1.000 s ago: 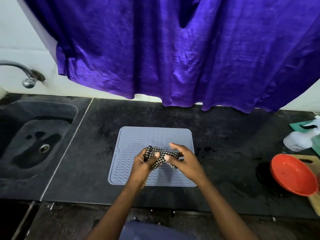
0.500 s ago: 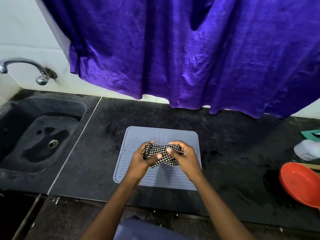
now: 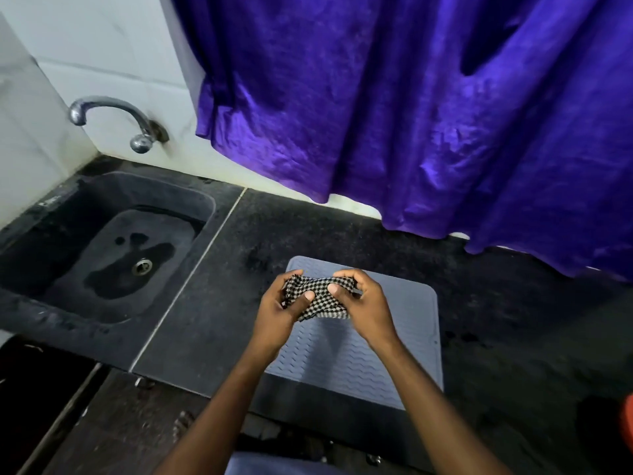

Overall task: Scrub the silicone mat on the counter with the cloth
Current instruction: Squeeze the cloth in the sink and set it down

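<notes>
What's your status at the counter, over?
Grip confirmed: left hand and right hand hold checked cloth, bunched. Below it, silicone mat flat on counter. Nothing seen blocking.

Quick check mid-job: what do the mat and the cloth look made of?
The mat: likely silicone or soft rubber, matte grey-blue, moulded wavy ridges, raised rim. The cloth: woven fabric, black-and-white check, bunched limply between left hand and right hand.

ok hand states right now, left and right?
Left hand: closed, gripping the cloth.
Right hand: closed, gripping the same cloth above the mat.
</notes>
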